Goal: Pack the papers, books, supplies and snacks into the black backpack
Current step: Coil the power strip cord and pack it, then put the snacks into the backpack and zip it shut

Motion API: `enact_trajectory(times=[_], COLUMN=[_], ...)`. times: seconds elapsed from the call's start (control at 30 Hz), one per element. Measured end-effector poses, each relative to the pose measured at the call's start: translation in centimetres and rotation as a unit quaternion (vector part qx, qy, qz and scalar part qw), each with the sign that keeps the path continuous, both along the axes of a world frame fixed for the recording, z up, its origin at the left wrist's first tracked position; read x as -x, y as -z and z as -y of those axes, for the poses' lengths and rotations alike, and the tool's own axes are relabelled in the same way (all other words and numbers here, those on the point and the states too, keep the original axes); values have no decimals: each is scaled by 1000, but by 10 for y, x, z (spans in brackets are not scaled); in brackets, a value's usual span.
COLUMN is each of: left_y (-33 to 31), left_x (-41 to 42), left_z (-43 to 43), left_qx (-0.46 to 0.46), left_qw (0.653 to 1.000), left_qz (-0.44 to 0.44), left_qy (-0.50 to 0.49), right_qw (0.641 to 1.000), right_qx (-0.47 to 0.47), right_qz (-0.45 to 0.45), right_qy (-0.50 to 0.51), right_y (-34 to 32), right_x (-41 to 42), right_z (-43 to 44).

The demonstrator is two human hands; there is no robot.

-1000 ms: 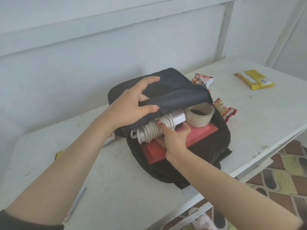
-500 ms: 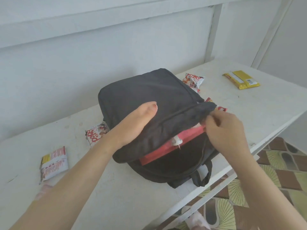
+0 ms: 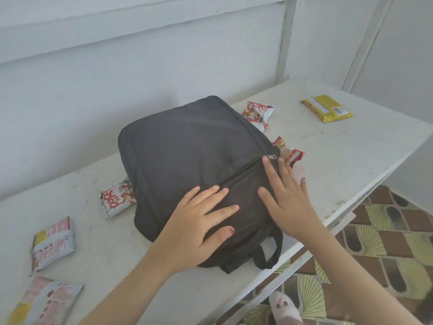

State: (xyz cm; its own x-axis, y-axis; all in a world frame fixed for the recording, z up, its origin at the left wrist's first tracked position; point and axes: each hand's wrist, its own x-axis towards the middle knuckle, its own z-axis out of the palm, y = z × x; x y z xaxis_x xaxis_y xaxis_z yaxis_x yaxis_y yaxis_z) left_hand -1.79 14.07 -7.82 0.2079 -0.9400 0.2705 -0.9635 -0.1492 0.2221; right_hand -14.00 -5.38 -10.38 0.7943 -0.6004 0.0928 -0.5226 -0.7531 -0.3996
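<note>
Black backpack (image 3: 187, 148): lies flat on the white counter (image 3: 351, 148) near its front edge, zip drawn closed, pull (image 3: 271, 157) at the right end.
Left grip (image 3: 196, 221): wide, fingers straight, palm pressed on the backpack's near part.
Right grip (image 3: 288, 200): wide, fingers spread flat on the backpack by the zip, holding nothing.
Snacks: left packet (image 3: 117, 199) against the backpack's left side; back packet (image 3: 257, 111) and red packet (image 3: 290, 154) just beside its right side; grey packet (image 3: 54, 245) and corner packet (image 3: 44, 301) far left; yellow pack (image 3: 326, 108) well apart, right.

Reddish-painted thumbnail (image 3: 230, 229), left grip (image 3: 196, 228)
</note>
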Motion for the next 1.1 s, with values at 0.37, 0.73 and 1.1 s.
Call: enact_trajectory(times=[0.37, 0.73, 1.1], left_y=[-48, -62, -26], left_x=[-14, -73, -79], left_z=[98, 286, 323], left_qx=[218, -147, -289], left_qw=[969, 956, 900], left_qz=[-53, 58, 66], left_qy=[-108, -249, -319], right_qw=[966, 988, 947], right_qx=[-77, -76, -171], right_qz=[246, 138, 262], right_qy=[-25, 9, 77], right_y=[0, -8, -12], right_x=[14, -25, -4], right_z=[53, 151, 191])
